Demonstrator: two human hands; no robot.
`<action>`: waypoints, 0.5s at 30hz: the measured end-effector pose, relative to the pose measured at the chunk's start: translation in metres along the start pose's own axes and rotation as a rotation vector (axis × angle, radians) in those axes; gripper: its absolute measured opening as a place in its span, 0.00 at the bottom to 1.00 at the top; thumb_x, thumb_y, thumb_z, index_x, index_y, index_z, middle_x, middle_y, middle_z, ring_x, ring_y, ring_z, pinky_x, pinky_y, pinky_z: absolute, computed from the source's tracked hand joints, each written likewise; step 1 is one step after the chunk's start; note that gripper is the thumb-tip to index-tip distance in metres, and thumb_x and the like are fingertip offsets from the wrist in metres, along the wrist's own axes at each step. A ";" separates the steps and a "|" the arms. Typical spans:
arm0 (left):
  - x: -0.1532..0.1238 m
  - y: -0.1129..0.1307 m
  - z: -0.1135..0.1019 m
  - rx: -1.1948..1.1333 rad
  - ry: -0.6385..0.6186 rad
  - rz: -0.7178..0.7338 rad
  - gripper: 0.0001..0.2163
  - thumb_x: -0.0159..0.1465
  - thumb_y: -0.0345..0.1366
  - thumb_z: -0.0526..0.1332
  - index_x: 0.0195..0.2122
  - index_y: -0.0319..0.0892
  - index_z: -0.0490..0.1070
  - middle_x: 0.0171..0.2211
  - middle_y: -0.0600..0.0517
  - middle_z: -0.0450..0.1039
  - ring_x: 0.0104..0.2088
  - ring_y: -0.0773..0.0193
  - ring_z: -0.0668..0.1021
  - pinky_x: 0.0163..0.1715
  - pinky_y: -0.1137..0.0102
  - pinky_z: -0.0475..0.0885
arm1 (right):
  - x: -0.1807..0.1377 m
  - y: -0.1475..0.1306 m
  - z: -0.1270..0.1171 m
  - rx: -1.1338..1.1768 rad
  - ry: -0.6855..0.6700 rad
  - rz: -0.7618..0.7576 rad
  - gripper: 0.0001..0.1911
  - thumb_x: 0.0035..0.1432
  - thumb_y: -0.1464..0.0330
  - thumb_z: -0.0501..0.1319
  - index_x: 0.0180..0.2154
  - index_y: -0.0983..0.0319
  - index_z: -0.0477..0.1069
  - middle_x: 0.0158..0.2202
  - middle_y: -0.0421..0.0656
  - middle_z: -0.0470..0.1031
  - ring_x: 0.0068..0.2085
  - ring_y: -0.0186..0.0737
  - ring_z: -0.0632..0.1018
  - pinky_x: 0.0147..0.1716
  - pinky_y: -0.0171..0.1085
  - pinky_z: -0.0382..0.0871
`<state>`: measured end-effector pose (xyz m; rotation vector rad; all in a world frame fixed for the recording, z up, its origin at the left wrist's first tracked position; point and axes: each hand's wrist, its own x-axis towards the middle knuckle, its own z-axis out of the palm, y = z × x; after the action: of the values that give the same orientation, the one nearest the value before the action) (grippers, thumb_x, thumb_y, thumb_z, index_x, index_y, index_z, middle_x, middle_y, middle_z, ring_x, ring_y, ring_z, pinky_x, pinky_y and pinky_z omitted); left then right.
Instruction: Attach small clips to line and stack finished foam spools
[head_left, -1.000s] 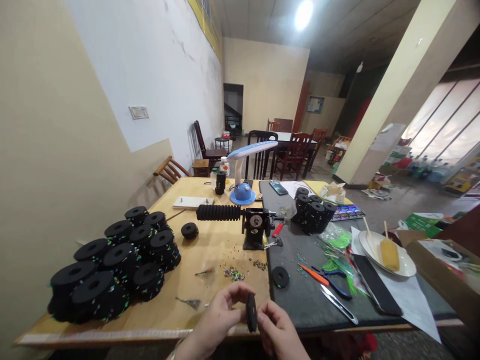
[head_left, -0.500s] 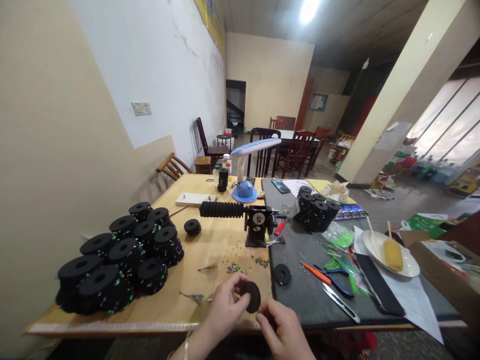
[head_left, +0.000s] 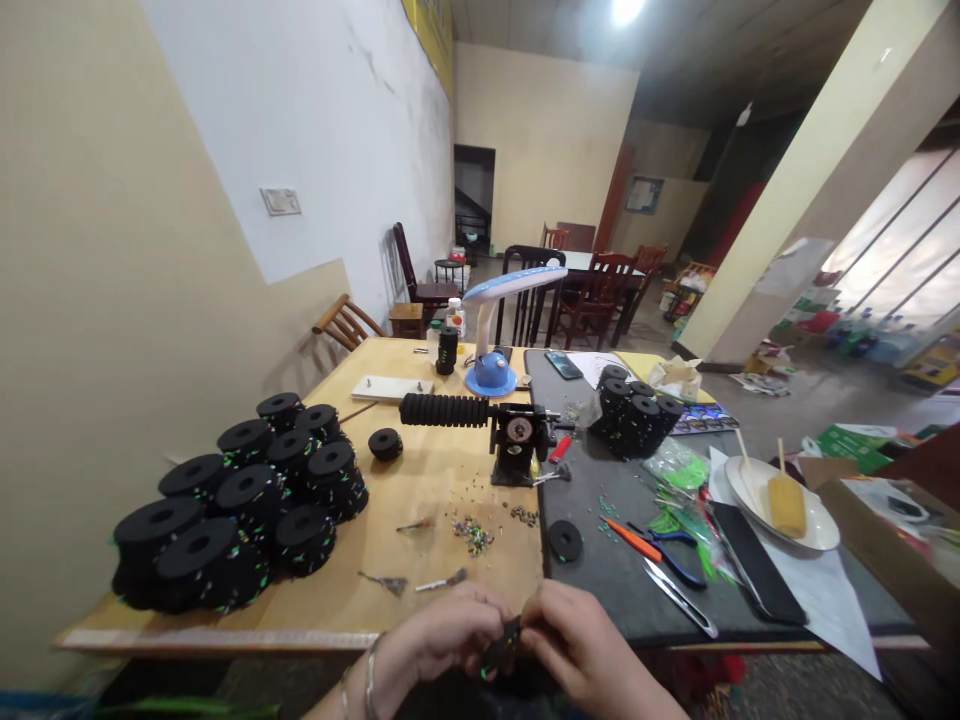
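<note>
Near the front edge of the table, my left hand (head_left: 466, 630) is closed round a black foam line spool (head_left: 501, 650), turned edge-on with green specks on its rim. My right hand (head_left: 568, 630) pinches at the spool's right side; its fingertips are partly hidden, and any thin line between them is too fine to see. Just beyond my hands lie a small brush-like piece with a pale stem (head_left: 442, 580) and a scatter of tiny coloured beads (head_left: 474, 535). A flat black foam ring (head_left: 565, 541) rests on the grey mat to the right.
Stacked foam spools (head_left: 247, 490) fill the left side. A black winding device (head_left: 517, 440) with a ribbed roller stands ahead, a blue lamp (head_left: 491, 373) behind it. On the right are orange tweezers (head_left: 634, 540), pliers (head_left: 679, 560), silver scissors (head_left: 681, 598) and a plate (head_left: 821, 530) with corn.
Both hands have come lower and closer together. The spool has tipped from showing its flat face to edge-on, and my right hand has moved onto it. The view has shifted slightly.
</note>
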<state>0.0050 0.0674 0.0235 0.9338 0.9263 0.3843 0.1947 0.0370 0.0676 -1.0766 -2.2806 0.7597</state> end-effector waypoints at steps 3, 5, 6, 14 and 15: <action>0.002 -0.006 0.001 -0.047 -0.069 -0.057 0.10 0.40 0.30 0.54 0.19 0.37 0.76 0.15 0.52 0.73 0.13 0.69 0.69 0.11 0.77 0.56 | -0.001 0.001 0.001 0.122 0.004 0.057 0.06 0.61 0.71 0.57 0.31 0.60 0.68 0.28 0.40 0.74 0.31 0.37 0.74 0.32 0.31 0.63; 0.005 -0.011 0.001 -0.077 -0.104 -0.097 0.11 0.40 0.30 0.54 0.19 0.36 0.77 0.14 0.51 0.73 0.13 0.69 0.69 0.11 0.76 0.58 | -0.002 0.003 0.002 0.183 0.015 0.092 0.06 0.61 0.69 0.58 0.30 0.60 0.68 0.27 0.39 0.74 0.30 0.36 0.74 0.31 0.31 0.63; 0.006 -0.013 0.001 -0.092 -0.121 -0.117 0.12 0.40 0.30 0.54 0.19 0.35 0.78 0.14 0.51 0.73 0.13 0.69 0.69 0.11 0.76 0.58 | -0.003 0.004 0.003 0.204 0.020 0.108 0.06 0.60 0.68 0.58 0.30 0.60 0.69 0.27 0.38 0.74 0.30 0.36 0.74 0.31 0.31 0.63; 0.008 -0.023 -0.002 -0.226 -0.238 -0.222 0.12 0.47 0.32 0.58 0.25 0.32 0.80 0.16 0.49 0.75 0.13 0.70 0.71 0.13 0.78 0.61 | -0.011 0.014 0.015 0.388 0.047 0.178 0.11 0.61 0.60 0.58 0.32 0.61 0.72 0.28 0.39 0.74 0.29 0.37 0.74 0.31 0.33 0.65; 0.008 -0.023 -0.002 -0.239 -0.245 -0.227 0.12 0.47 0.32 0.58 0.25 0.32 0.80 0.16 0.48 0.75 0.13 0.70 0.71 0.13 0.78 0.61 | -0.011 0.014 0.017 0.424 0.040 0.188 0.12 0.61 0.60 0.58 0.33 0.61 0.72 0.28 0.39 0.73 0.28 0.37 0.74 0.31 0.33 0.65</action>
<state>0.0060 0.0605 -0.0006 0.6320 0.7335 0.1764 0.1977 0.0308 0.0439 -1.0935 -1.8813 1.2188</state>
